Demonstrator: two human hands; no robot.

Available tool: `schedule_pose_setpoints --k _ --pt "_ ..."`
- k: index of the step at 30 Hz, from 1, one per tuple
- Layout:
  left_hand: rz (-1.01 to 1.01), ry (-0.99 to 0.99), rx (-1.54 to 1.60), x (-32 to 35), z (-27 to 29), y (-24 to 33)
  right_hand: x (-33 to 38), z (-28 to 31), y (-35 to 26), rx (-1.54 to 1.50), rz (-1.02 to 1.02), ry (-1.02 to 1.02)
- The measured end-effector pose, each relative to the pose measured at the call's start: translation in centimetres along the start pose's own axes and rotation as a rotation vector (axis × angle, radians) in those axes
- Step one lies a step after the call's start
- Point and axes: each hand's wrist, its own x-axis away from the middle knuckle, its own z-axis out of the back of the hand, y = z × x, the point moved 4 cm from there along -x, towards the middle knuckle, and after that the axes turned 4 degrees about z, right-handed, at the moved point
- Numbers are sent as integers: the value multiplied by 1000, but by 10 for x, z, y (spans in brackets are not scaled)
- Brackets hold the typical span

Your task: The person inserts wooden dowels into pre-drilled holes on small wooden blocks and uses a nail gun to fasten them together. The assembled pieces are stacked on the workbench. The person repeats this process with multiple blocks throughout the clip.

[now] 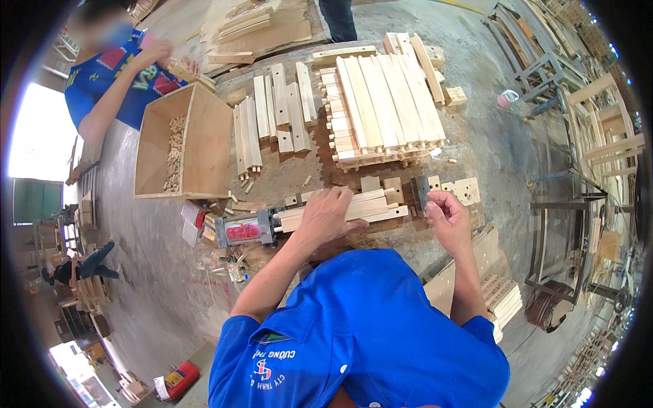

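Pale wooden strips lie side by side in front of me, between a pneumatic cylinder on the left and a dark metal block on the right. Over their middle sits my left hand, fingers curled across the wood and thumb along the near side. My right hand is raised beside the metal block, thumb and forefinger brought together. Whatever is between those fingertips is too small to make out. Small drilled blocks rest just beyond that hand.
A stack of doweled wooden pieces stands at the back. Loose drilled strips lie left of it, beside a wooden box of dowels. A co-worker handles wood behind the box. Metal frames stand at right.
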Motion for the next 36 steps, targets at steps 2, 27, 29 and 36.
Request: schedule_pose_setpoints --k 2,27,29,36 --pt "-44 -19 -44 -17 -17 0 3 7 3 -19 -3 23" --pt "-39 -35 -86 -51 -107 23 -4 17 15 29 -52 13" --pt "-11 -60 -31 -47 -107 20 -9 10 15 25 -59 -8" --pt "26 -69 55 -33 -95 13 -25 -69 -5 585 428 -192"
